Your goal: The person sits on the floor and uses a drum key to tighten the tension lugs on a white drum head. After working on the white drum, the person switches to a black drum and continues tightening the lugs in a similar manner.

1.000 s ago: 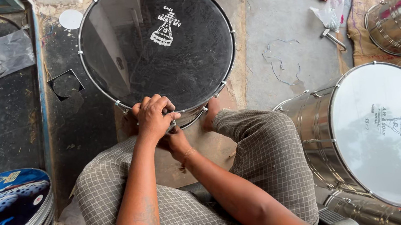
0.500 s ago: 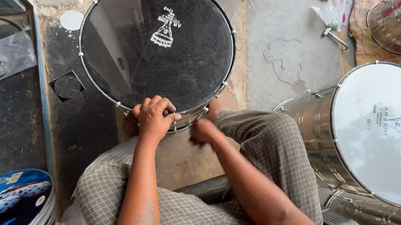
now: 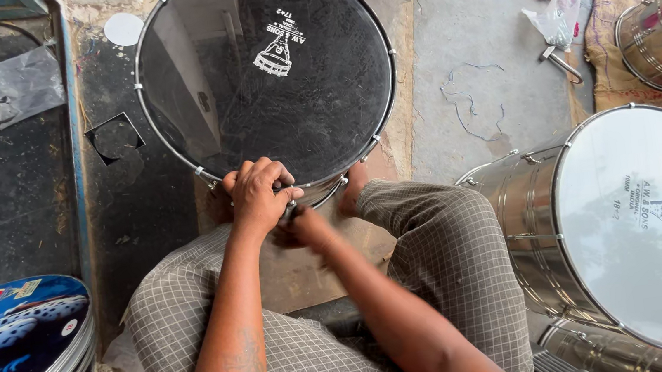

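Seated on the floor, knees apart, checked trousers (image 3: pixel 447 256) on both legs. The black drum (image 3: pixel 269 77) lies flat on the ground ahead of me, skin up, its near rim between my feet.

My left hand (image 3: pixel 257 196) sits on top of that near rim, fingers (image 3: pixel 263 173) curled down and closed over the metal hoop, knuckles toward the drum skin. Grip looks tight; the rim runs under the fingers.

My right hand (image 3: pixel 302 227) is just below and behind the left, touching it, against the drum's side at the hoop. It is blurred; the fingers look curled, but I cannot tell what they hold.

To my right stands a steel drum with a white skin (image 3: pixel 643 225). At my left, a stack of printed drum skins (image 3: pixel 13 347).
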